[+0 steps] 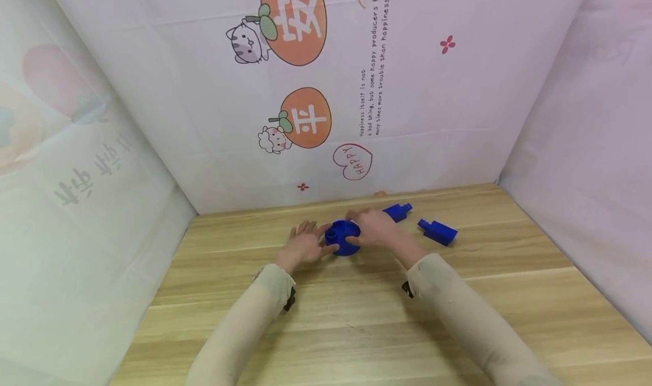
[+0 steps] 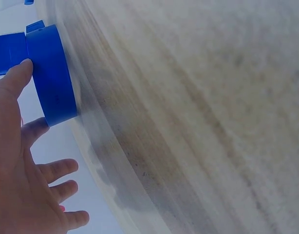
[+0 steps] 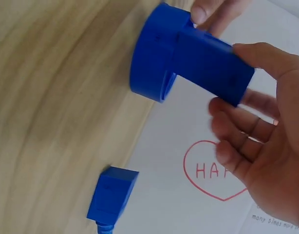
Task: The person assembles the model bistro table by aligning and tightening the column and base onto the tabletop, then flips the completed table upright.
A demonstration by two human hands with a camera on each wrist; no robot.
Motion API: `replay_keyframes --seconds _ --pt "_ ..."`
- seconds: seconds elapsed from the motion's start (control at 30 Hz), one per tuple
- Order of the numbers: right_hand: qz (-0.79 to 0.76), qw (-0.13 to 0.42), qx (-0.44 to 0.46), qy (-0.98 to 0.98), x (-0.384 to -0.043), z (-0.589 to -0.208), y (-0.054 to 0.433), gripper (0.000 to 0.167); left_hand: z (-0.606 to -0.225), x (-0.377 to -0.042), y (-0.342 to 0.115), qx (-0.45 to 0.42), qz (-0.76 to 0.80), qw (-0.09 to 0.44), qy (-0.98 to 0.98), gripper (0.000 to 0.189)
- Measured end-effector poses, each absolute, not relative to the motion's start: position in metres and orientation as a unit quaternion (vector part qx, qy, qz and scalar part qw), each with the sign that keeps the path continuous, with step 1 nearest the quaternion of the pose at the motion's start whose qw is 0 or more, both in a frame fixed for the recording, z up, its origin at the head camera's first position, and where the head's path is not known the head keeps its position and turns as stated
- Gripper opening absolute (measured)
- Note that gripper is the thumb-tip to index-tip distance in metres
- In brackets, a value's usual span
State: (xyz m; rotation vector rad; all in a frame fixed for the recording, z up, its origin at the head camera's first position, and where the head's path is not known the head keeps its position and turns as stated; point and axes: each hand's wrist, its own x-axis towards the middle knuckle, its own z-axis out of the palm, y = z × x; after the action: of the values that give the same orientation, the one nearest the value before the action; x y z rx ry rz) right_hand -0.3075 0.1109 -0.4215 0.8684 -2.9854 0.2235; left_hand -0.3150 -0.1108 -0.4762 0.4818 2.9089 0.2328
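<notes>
A round, shallow blue plastic base point(image 1: 342, 247) lies on the table, with a short round socket visible inside it in the head view. My left hand point(image 1: 304, 245) grips its rim between thumb and index finger, the other fingers spread apart. In the right wrist view, a rectangular blue block point(image 3: 213, 66) stands up from the base, its lower end against or inside it; the exact joint is hidden. My right hand point(image 3: 278, 126) pinches the block's upper end between thumb and fingers. In the head view, the right hand covers most of this block.
Two similar blue blocks with narrow necked ends lie right of the base: one block point(image 1: 396, 213) just beyond the right hand, another block point(image 1: 439, 233) farther right. A printed white cloth point(image 1: 407, 103) hangs behind the wooden table point(image 1: 346, 329), with white side walls left and right.
</notes>
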Motion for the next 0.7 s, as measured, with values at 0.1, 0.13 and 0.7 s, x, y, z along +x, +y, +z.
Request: replay_keyframes --seconds 0.1,0.13,0.7 --pt "0.058 0.018 0.298 -0.953 -0.3055 -0.4220 0.1098 0.053 -0.4753 -0.3148 -0.1109 0.160 0.076 0.093 0.980 0.078" --pt "0.060 0.019 0.304 -0.951 -0.3048 -0.4221 0.1098 0.053 -0.4751 -0.3145 -0.1110 0.160 0.077 0.093 0.980 0.079" --pt "0.081 0.013 0.314 -0.946 -0.3036 -0.4195 0.1082 0.048 -0.4778 -0.3155 -0.1130 0.168 0.087 0.085 0.978 0.077"
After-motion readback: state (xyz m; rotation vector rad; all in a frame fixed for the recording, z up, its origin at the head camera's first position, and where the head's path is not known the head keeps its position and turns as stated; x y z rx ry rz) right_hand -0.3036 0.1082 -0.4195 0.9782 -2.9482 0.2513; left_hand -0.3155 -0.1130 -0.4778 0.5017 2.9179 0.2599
